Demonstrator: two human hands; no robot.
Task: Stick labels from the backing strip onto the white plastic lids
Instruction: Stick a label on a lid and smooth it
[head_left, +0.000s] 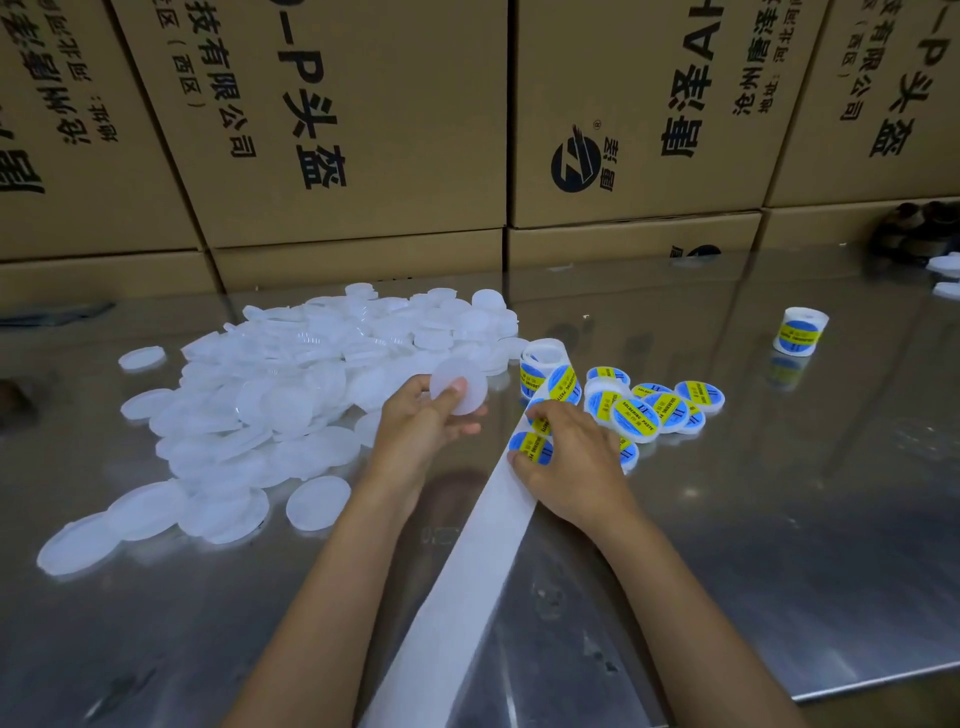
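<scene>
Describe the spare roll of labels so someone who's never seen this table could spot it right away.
Look at the steel table in front of the cardboard boxes. Right of the labelled lids, the spare roll stands alone, apart from the roll feeding the backing strip.

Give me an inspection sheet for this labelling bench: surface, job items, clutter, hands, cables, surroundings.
Surface: shiny steel table, reflective, scuffed near the front.
Job's things: heap of plain white plastic lids at left; cluster of lids with blue-and-yellow labels at right; white backing strip running from the label roll to the front edge.
Clutter: second label roll standing apart at far right; a few more white lids by the right edge.
Grippers: left hand holds one bare white lid; right hand pinches a label on the strip.
Cables: nothing seen.
Surroundings: stacked printed cardboard boxes behind the table.
</scene>
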